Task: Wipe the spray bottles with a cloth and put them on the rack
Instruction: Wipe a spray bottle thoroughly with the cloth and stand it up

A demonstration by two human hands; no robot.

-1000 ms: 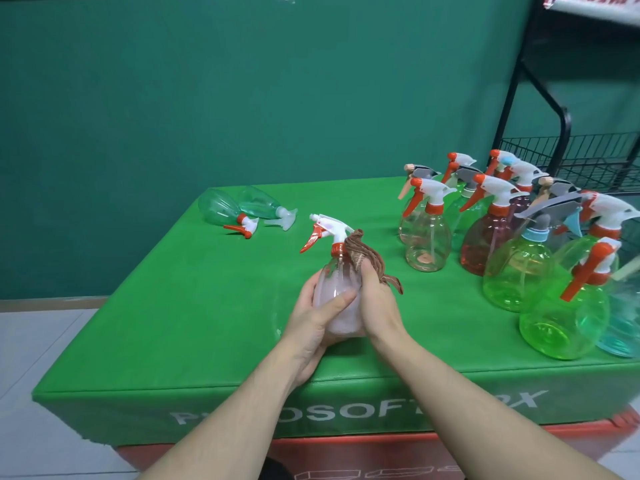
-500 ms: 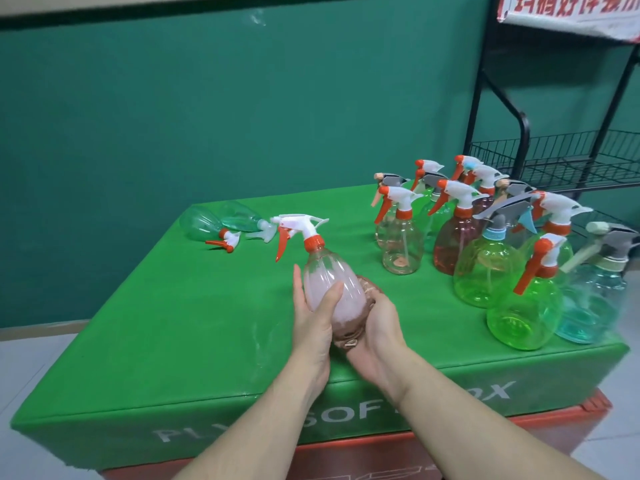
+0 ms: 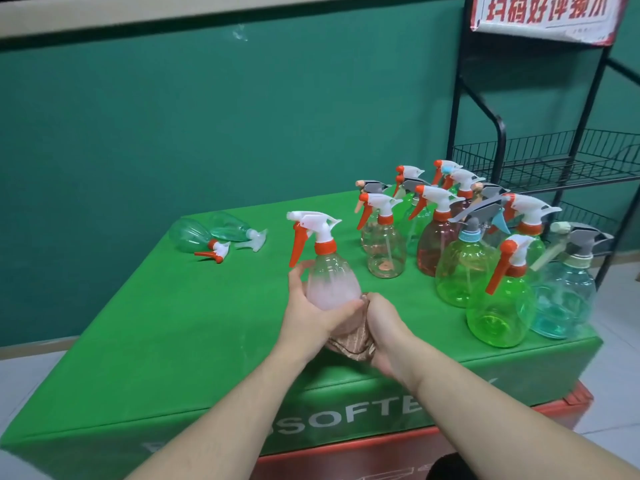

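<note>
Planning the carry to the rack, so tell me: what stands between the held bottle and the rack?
In the head view, the cluster of upright spray bottles stands between the held bottle and the rack.

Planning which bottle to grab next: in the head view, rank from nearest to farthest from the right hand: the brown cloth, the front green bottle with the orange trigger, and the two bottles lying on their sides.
1. brown cloth: gripped in the right hand, under the held bottle.
2. front green bottle: upright, to the hand's right, near the table's front edge.
3. lying bottles: far left, at the table's back.
</note>
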